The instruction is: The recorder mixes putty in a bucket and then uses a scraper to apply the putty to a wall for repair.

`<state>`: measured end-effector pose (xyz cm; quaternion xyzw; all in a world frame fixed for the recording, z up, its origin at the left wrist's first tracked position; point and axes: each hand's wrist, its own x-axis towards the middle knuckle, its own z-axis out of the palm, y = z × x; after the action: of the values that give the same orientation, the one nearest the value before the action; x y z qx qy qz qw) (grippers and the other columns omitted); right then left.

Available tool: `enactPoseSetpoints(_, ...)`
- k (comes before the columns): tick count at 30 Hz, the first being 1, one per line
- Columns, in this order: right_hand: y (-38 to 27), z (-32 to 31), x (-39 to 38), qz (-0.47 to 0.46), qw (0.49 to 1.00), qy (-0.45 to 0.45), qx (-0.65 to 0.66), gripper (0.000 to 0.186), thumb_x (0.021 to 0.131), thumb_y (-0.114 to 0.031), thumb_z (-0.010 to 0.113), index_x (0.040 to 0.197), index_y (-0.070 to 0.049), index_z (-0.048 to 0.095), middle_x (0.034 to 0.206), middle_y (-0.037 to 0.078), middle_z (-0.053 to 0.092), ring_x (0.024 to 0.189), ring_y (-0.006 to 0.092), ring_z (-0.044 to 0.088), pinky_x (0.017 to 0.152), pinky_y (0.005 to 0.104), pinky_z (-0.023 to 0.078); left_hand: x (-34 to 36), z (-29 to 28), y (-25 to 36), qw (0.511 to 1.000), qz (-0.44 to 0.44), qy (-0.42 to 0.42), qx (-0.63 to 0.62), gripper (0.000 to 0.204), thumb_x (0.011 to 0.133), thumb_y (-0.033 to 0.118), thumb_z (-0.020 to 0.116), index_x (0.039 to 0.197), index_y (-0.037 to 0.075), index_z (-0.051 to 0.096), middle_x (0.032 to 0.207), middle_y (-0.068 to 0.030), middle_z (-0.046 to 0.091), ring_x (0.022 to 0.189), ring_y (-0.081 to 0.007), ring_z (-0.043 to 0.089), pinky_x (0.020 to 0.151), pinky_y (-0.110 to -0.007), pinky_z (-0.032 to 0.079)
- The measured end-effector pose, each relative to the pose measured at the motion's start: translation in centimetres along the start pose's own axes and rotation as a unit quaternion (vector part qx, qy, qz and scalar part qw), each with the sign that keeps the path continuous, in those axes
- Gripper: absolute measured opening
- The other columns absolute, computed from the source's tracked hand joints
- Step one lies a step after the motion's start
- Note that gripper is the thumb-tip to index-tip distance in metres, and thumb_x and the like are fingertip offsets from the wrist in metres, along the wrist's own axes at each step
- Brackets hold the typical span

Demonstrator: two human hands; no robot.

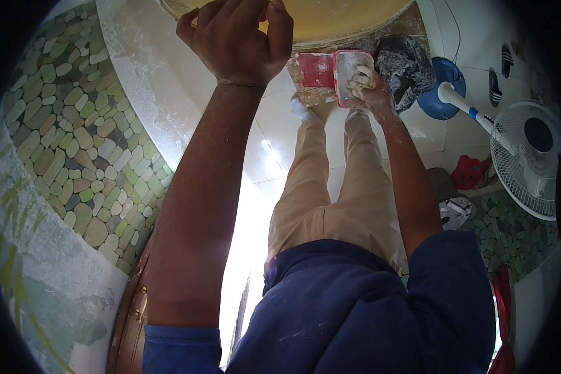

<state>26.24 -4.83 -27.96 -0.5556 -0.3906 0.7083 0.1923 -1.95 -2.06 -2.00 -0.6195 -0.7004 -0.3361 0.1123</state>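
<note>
My left hand (240,40) is raised at the top with its back showing and its fingers curled in. The fingertips are partly out of the picture, so anything inside them is hidden. It overlaps the rim of a large yellowish curved surface (349,22). Lower and to the right, my right hand (371,90), its fingers coated in white, is closed over the right side of a red-rimmed tray (349,62). Pale, wet-looking material covers the tray's inside. The tray hides my right foot. Left of it, a flat red piece (316,70) smeared with white lies on a brown sheet (323,95).
Crumpled dark plastic (406,68) lies just right of the tray. Beyond it stands a white fan (530,137) with a blue round base (441,93). Dark slippers (495,87) and a red item (469,172) are on the tiled floor. Green stone cladding (87,156) runs at left.
</note>
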Motion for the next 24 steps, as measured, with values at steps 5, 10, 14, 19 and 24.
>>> enactPoseSetpoints(5,-2.9,0.8,-1.6,0.04,0.999,0.008,-0.031,0.05,0.076,0.009,0.047,0.124,-0.001,0.057,0.107,0.011,0.065,0.091,0.0189,0.066,0.08,0.0301,0.055,0.0,0.1,0.2,1.0,-0.003,0.0,-0.005,0.026,0.082,0.025,0.056,0.062,0.008,0.056,0.06,-0.0072,0.057,0.063,-0.0237,0.053,0.075,-0.039,0.032)
enactPoseSetpoints(10,-3.8,1.4,-2.3,0.113,0.993,0.032,0.023,0.04,0.084,0.004,0.051,0.123,-0.001,0.058,0.108,0.01,0.065,0.089,0.0168,0.065,0.078,0.0285,0.055,0.0,-0.1,0.2,1.0,-0.008,-0.01,0.004,0.027,0.082,0.026,0.055,0.062,0.008,0.057,0.06,-0.0074,0.058,0.063,-0.0239,0.053,0.075,-0.039,0.032)
enactPoseSetpoints(14,-1.9,0.6,-1.6,0.06,0.997,0.052,-0.012,0.029,0.089,-0.003,0.058,0.117,-0.001,0.062,0.101,0.007,0.066,0.084,0.0158,0.065,0.067,0.0299,0.056,-0.1,0.1,0.0,1.0,-0.004,0.001,-0.001,0.027,0.082,0.026,0.055,0.062,0.008,0.056,0.06,-0.007,0.057,0.062,-0.0235,0.052,0.074,-0.039,0.032)
enactPoseSetpoints(19,0.2,-0.8,-0.5,0.001,0.965,0.055,-0.257,0.02,0.089,-0.013,0.063,0.103,0.0,0.067,0.087,0.006,0.067,0.076,0.0149,0.063,0.065,0.0309,0.055,-0.4,0.3,-0.2,1.0,0.002,0.002,-0.004,0.027,0.083,0.026,0.056,0.062,0.008,0.056,0.059,-0.0066,0.057,0.061,-0.023,0.051,0.073,-0.039,0.032)
enactPoseSetpoints(24,1.1,-0.4,0.1,-0.143,0.913,0.081,-0.372,0.019,0.088,-0.016,0.065,0.094,0.001,0.067,0.079,0.005,0.066,0.068,0.0149,0.062,0.055,0.0314,0.052,-0.2,0.3,-0.6,0.998,0.045,0.005,0.037,0.028,0.083,0.025,0.056,0.062,0.008,0.055,0.059,-0.0067,0.056,0.061,-0.0233,0.05,0.073,-0.038,0.032)
